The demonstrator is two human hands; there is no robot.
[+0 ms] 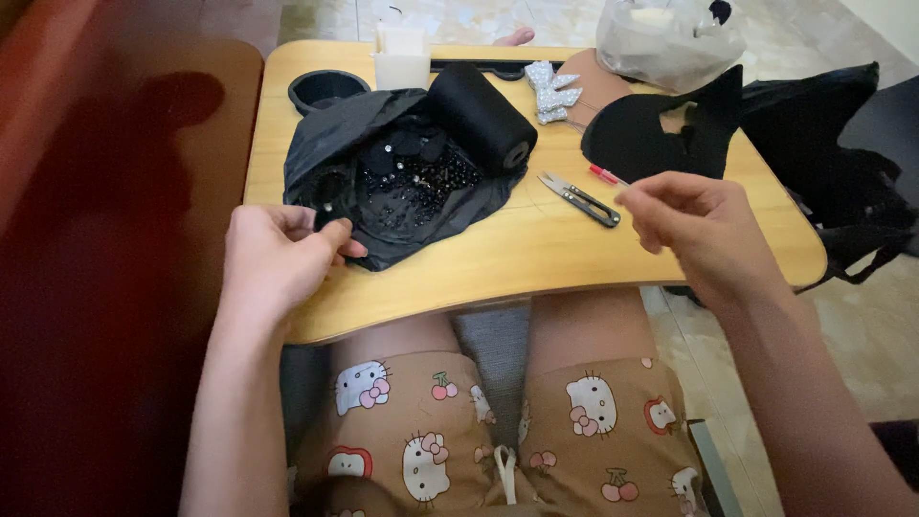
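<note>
Centrally, 1 black bag (383,182) of beads, contents indistinct; left hand (278,254) fingers pinched at its lower edge; right hand (694,225) fingertips together, thread not discernible, beside snips (579,198); wooden tray (536,258) lower centre bare.

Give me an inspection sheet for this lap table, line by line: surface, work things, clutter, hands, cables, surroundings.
Surface: wooden lap table across the person's knees.
Job's things: open black bag of black beads; black thread spool; thread snips.
Clutter: silver bow, black fabric piece, white box, clear plastic bag.
Grippers: left hand pinches at the bag's edge; right hand pinched shut, contents too small to tell.
Cables: nothing seen.
Surroundings: tiled floor, red-brown seat at left.
</note>
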